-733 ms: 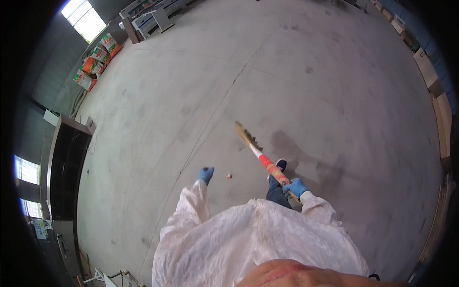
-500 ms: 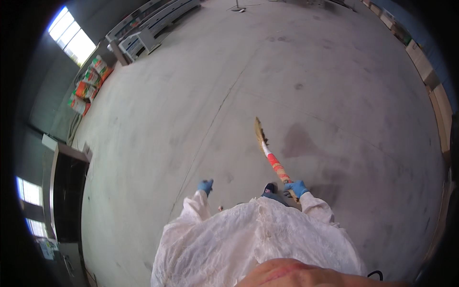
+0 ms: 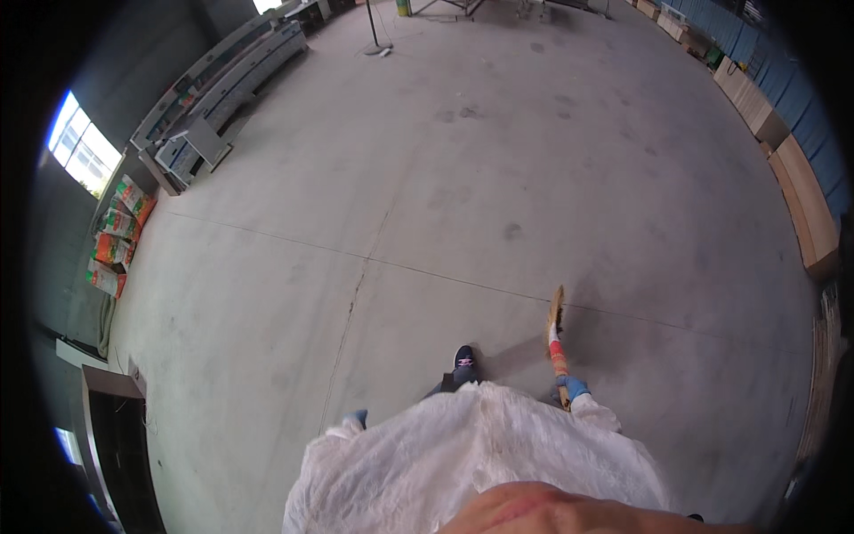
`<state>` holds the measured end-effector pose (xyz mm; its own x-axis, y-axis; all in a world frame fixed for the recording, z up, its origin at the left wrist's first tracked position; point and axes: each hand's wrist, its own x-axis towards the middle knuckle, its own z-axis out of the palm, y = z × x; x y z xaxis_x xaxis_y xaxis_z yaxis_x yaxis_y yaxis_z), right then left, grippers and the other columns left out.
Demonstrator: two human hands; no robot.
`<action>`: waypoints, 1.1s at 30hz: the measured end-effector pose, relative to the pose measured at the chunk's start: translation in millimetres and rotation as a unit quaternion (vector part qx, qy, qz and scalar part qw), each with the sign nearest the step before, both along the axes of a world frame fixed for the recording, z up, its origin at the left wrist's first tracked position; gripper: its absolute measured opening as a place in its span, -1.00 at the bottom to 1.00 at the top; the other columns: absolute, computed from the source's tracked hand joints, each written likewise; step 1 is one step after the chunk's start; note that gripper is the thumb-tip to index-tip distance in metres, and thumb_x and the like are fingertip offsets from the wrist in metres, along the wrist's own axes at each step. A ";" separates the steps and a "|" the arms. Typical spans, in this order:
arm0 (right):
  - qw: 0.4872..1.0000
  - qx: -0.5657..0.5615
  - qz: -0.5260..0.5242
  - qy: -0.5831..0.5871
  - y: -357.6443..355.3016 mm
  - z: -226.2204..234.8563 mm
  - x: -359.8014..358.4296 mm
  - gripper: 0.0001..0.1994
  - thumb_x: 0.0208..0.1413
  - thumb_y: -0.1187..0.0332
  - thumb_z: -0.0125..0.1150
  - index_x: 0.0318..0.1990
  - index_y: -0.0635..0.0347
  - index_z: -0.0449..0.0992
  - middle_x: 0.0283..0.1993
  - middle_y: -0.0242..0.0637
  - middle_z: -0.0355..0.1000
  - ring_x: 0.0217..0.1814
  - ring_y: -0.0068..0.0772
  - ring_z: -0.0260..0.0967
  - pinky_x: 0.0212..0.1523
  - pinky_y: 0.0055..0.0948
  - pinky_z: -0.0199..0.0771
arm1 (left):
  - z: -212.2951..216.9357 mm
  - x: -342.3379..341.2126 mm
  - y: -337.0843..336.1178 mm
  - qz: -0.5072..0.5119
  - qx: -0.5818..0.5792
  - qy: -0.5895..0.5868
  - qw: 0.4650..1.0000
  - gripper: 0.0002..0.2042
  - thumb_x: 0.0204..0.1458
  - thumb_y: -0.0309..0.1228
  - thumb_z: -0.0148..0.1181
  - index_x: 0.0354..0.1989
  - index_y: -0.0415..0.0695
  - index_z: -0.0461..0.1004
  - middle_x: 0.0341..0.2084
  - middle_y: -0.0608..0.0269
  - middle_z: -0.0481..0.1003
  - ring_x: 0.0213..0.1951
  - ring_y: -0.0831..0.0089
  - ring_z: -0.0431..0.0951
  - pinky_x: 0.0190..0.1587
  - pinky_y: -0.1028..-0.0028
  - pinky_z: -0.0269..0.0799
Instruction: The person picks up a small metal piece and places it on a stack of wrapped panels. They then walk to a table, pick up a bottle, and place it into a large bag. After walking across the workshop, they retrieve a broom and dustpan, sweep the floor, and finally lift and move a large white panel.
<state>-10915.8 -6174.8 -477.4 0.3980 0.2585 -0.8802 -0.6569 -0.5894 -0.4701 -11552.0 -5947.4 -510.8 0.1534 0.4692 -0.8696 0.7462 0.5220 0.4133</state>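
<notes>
My right hand [image 3: 575,387], in a blue glove, is closed around the handle of a long wooden hand brush [image 3: 558,351]. Red and tan wrapping covers the handle, a white patch sits above it, and the brush end with dark, ragged bristles points away from me. The brush is held off to my right, above the floor. My left hand [image 3: 358,417], also gloved in blue, hangs low by my left side; the white sleeve hides most of it and its fingers cannot be made out.
Grey concrete floor [image 3: 427,222] with crossing cracks spreads ahead. Along the left wall stand a dark cabinet [image 3: 124,445], stacked colourful sacks [image 3: 116,245] and a long machine [image 3: 236,84]. Boxes and boards [image 3: 801,205] line the right wall. A stand [image 3: 375,44] is far ahead.
I have moved forward over the floor, and one shoe now shows in front. The brush has swung to the right and closer to me. My left hand has dropped back toward my side.
</notes>
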 end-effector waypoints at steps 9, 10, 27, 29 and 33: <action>0.965 -0.039 -0.252 0.057 113.4 -36.3 196.7 -0.65 -0.15 0.25 0.26 -0.23 0.33 0.55 -0.38 0.01 0.51 -0.46 0.01 0.43 -0.34 -0.12 0.50 | 62.6 477.4 529.8 0.007 0.335 -0.086 0.938 -0.53 0.01 -0.07 0.22 -0.15 -0.30 0.58 -0.27 -0.06 0.61 -0.15 0.20 0.61 -0.05 0.31 0.47; 0.946 -0.056 -0.316 0.051 130.3 -57.9 218.4 -0.63 -0.15 0.21 0.26 -0.22 0.31 0.56 -0.36 0.01 0.52 -0.44 0.01 0.43 -0.29 -0.13 0.48 | 58.4 533.7 570.6 -0.010 0.308 -0.131 0.942 -0.53 0.01 -0.09 0.23 -0.13 -0.31 0.57 -0.23 -0.05 0.61 -0.12 0.22 0.60 -0.02 0.31 0.46; 0.984 0.004 -0.173 0.039 614.8 -95.0 783.1 -0.65 0.10 0.16 0.13 -0.08 0.21 0.54 -0.17 -0.13 0.52 -0.14 -0.14 0.45 -0.12 -0.28 0.48 | 5.1 846.0 838.9 0.079 -0.057 0.135 0.986 -0.53 0.05 0.04 0.17 -0.15 -0.15 0.57 -0.48 -0.04 0.58 -0.52 0.20 0.59 -0.50 0.22 0.46; 0.986 0.000 -0.168 0.022 673.5 -96.9 838.3 -0.64 0.05 0.18 0.20 -0.07 0.21 0.53 -0.21 -0.16 0.51 -0.18 -0.14 0.45 -0.14 -0.29 0.48 | 3.4 899.1 918.5 0.050 -0.053 0.136 0.988 -0.58 0.08 0.01 0.15 -0.13 -0.09 0.57 -0.49 -0.01 0.57 -0.52 0.23 0.58 -0.50 0.23 0.45; 0.990 -0.035 -0.124 0.062 806.4 -82.4 959.4 -0.65 -0.02 0.21 0.28 -0.10 0.19 0.52 -0.31 -0.19 0.49 -0.33 -0.17 0.46 -0.27 -0.33 0.51 | 5.7 1073.7 1132.1 -0.336 0.155 0.105 0.923 -0.67 0.14 -0.06 0.10 -0.08 0.02 0.56 -0.53 0.06 0.56 -0.52 0.27 0.58 -0.50 0.27 0.45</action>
